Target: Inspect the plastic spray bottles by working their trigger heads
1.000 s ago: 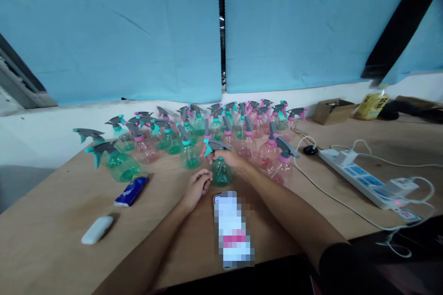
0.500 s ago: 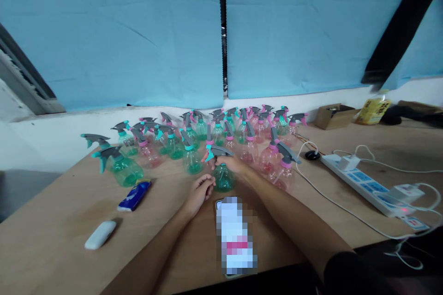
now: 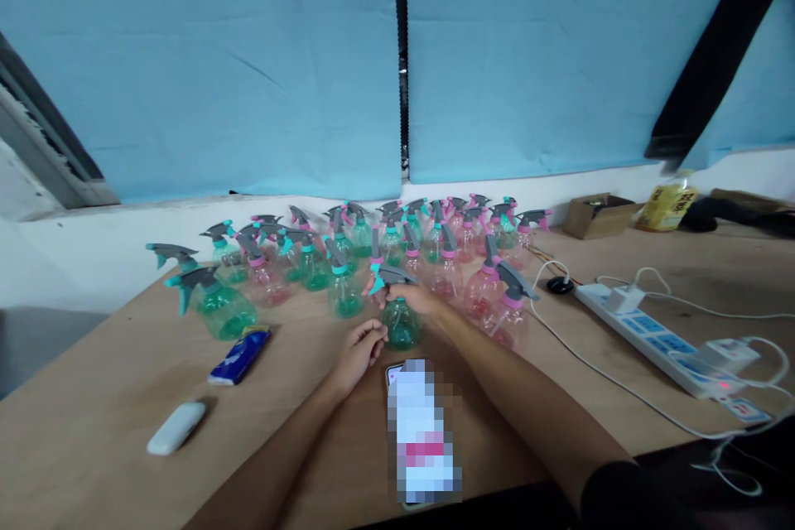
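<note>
A small green translucent plastic spray bottle with a grey trigger head (image 3: 399, 316) stands upright on the pale wooden table (image 3: 112, 397), and both hands meet on it. The right hand (image 3: 415, 296) comes over from the right and wraps the bottle's neck just under the trigger head: its fingers (image 3: 397, 291) are curled close around the neck, so the round green body sits directly below them and the grey nozzle juts out to the left past the knuckles. The left hand (image 3: 360, 349) lies low on the table to the left of the body, its fingers (image 3: 377, 334) loosely bent and nearly closed, the tips touching or all but touching the lower left side of the green body; whether they actually grip it cannot be told. Just nearer the person than both sets of fingers lies a flat phone with a blurred screen (image 3: 423, 428), its far end almost under the bottle. Beyond the fingers stands a crowd of green and pink translucent spray bottles with grey trigger heads (image 3: 385, 240), the nearest pink ones just to the right of the right hand. Well to the left of the left fingers lie a blue foil packet (image 3: 239, 355) and, nearer the table's edge, a white oblong plastic case (image 3: 176, 427). Well to the right of the right forearm runs a white power strip with cables (image 3: 658, 339), with a small brown cardboard box (image 3: 596, 215) farther back.
</note>
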Demonstrator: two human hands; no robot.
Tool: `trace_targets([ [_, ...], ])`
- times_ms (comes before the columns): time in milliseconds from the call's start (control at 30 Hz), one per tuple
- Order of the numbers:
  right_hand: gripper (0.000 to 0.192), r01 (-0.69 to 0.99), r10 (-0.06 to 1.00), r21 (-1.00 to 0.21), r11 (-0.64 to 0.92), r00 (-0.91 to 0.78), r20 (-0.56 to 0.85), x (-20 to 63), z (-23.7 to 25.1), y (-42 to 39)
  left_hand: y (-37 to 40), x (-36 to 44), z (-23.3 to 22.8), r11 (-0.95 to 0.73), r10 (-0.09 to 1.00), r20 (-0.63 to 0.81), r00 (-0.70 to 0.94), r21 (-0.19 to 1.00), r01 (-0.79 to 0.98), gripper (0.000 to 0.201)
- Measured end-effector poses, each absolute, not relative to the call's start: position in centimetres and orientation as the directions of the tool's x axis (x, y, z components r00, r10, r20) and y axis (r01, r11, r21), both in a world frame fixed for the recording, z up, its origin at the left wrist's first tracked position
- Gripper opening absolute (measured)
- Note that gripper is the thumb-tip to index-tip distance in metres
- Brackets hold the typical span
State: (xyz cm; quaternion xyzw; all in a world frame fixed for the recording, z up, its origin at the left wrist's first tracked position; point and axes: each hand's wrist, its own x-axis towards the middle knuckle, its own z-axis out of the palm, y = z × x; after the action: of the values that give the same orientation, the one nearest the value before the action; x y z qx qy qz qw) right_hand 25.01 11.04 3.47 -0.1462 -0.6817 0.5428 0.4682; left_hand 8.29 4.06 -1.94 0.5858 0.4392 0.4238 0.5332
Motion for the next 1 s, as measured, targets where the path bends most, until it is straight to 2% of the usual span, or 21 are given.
trace_targets([
  [267, 0.025, -0.298, 0.760, -0.890, 0.346, -0.467, 0.452, 24.8, 3.6, 10.2, 3.6, 8.4, -1.4, -0.055, 0.968, 0.030, 0.249, 0.994, 0.095, 0.030],
  [500, 0.032, -0.293, 0.721, -0.873, 0.389, -0.494, 0.487, 24.8, 3.7, 10.3, 3.8, 8.3, -1.6, -0.058, 0.969, 0.030, 0.246, 0.993, 0.107, 0.030],
  [733, 0.034, -0.330, 0.756, -0.877, 0.350, -0.453, 0.472, 24.4, 3.4, 9.9, 3.6, 8.3, -1.5, -0.062, 0.971, 0.031, 0.238, 0.991, 0.121, 0.031],
  [900, 0.034, -0.285, 0.747, -0.845, 0.453, -0.397, 0.534, 24.1, 3.1, 10.1, 3.5, 8.4, -1.6, -0.040, 0.970, 0.024, 0.243, 0.997, 0.063, 0.031],
  [1000, 0.023, -0.220, 0.752, -0.828, 0.515, -0.346, 0.560, 24.0, 2.9, 9.8, 3.3, 8.2, -1.5, -0.047, 0.960, 0.048, 0.276, 0.999, -0.012, 0.031],
])
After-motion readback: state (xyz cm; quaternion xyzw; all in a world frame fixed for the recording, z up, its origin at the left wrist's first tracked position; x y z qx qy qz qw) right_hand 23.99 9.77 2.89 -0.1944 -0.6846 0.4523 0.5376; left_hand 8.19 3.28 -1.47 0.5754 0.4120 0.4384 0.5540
